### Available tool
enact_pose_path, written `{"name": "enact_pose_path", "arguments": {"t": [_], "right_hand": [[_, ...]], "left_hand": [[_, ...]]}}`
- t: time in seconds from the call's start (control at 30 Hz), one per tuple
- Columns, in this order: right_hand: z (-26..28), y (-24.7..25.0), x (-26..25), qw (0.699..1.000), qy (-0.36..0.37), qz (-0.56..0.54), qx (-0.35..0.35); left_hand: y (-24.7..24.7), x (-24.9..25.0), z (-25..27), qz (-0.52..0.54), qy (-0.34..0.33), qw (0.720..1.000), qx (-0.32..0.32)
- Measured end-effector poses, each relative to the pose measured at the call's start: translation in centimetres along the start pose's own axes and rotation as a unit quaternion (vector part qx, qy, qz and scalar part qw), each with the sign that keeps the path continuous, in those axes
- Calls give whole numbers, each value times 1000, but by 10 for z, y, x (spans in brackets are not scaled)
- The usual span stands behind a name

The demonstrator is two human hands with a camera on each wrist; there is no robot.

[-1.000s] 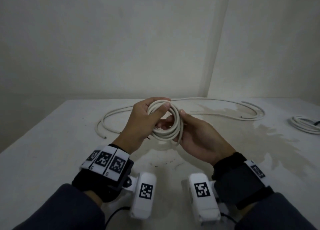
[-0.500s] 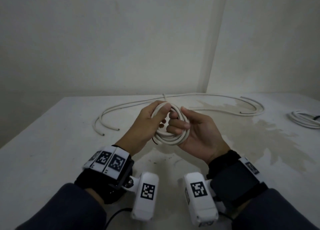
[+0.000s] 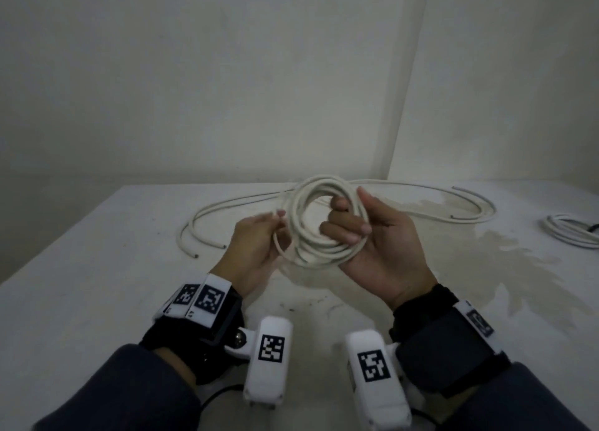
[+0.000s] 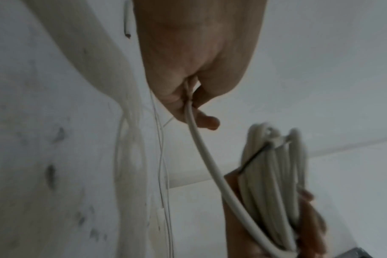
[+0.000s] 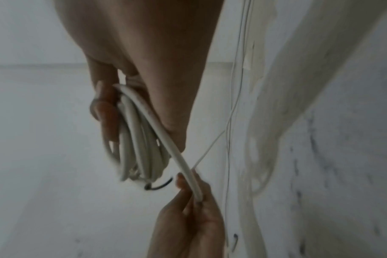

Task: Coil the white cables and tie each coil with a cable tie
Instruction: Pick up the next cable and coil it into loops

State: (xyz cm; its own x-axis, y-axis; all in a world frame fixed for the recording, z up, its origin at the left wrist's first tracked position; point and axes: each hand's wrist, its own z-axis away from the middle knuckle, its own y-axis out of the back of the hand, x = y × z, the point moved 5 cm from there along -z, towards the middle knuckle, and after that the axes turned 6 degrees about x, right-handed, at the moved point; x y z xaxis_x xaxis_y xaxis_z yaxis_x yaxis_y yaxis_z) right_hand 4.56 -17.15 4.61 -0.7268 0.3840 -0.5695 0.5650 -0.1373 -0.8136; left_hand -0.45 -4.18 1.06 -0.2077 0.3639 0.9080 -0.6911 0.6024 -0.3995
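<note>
A coil of white cable (image 3: 324, 223) hangs upright above the table, and my right hand (image 3: 372, 236) grips its right side with the fingers curled through the ring. The coil (image 5: 135, 143) shows again in the right wrist view, with a thin dark tie (image 5: 159, 185) at its far end. That tie (image 4: 254, 157) also crosses the coil (image 4: 274, 183) in the left wrist view. My left hand (image 3: 259, 236) pinches the cable's loose end (image 4: 199, 139) just left of the coil, between thumb and fingers.
Two long loose white cables (image 3: 421, 200) curve across the far side of the white table (image 3: 81, 301). Another coiled white cable (image 3: 570, 236) lies at the right edge. A stain (image 3: 505, 268) marks the table on the right. Walls meet in a corner behind.
My left hand has let go of the coil's top and drawn left, now pinching the loose end. My right hand has lifted the coil and turned it more face-on.
</note>
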Motion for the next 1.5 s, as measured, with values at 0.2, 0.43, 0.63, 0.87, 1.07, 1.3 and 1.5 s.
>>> {"name": "enact_pose_path", "arguments": {"t": [0.2, 0.43, 0.63, 0.87, 1.07, 1.3, 1.5], "right_hand": [[0, 42, -22, 987, 88, 0, 133], [0, 38, -11, 993, 28, -10, 110], [0, 34, -6, 994, -11, 19, 105], [1, 26, 0, 990, -76, 98, 67], [2, 23, 1, 982, -81, 149, 79], [1, 33, 1, 958, -42, 214, 188], [-1, 33, 0, 951, 0, 225, 212]], "left_hand": [[-11, 31, 11, 32, -140, 989, -38], [-16, 42, 16, -18, -215, 974, -68], [-21, 40, 18, -90, -244, 962, -83], [-32, 33, 32, -126, -156, 962, -184], [-35, 32, 35, -172, -101, 952, -232], [-40, 21, 36, -219, -68, 937, -264], [-44, 25, 36, -326, -184, 905, -202]]}}
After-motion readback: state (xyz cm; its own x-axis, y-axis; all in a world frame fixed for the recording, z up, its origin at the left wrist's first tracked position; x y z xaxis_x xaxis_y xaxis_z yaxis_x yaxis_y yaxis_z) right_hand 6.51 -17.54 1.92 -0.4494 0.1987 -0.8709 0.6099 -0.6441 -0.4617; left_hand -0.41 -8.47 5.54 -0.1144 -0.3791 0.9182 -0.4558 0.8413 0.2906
